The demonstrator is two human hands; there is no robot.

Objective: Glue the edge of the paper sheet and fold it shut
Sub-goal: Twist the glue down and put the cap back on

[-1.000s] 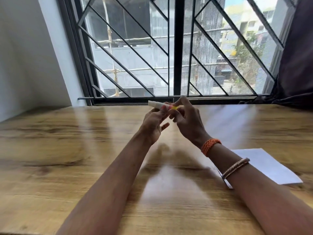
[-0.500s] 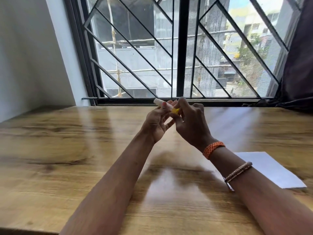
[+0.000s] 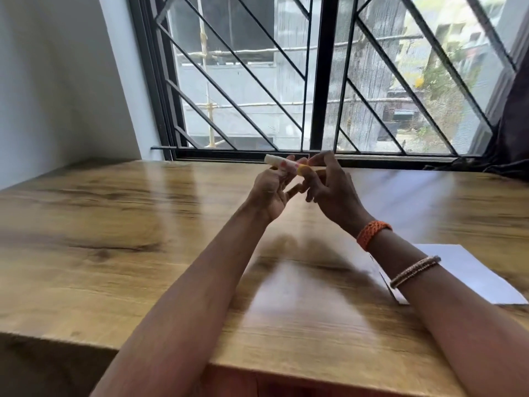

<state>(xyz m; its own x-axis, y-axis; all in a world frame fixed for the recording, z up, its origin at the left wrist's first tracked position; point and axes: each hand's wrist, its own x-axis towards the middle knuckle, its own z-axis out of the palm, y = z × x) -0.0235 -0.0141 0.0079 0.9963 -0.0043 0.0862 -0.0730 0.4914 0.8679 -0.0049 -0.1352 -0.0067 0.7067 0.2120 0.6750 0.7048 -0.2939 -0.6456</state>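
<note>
A small white glue stick (image 3: 276, 160) with a yellow end (image 3: 303, 169) is held level above the table, in front of the window sill. My left hand (image 3: 270, 193) grips its white body. The fingertips of my right hand (image 3: 329, 190) pinch the yellow end. A white paper sheet (image 3: 469, 275) lies flat on the table at the right, partly hidden under my right forearm.
The wooden table (image 3: 128, 253) stretches wide to the left, and its near edge (image 3: 71, 340) drops off at the lower left. A barred window (image 3: 315, 81) stands behind the hands. A dark curtain (image 3: 515, 124) hangs at the far right.
The view has tilted down and pulled back, showing the table's near edge. Both hands stay on the glue stick, which has levelled out; my right fingers have shifted around its yellow end.
</note>
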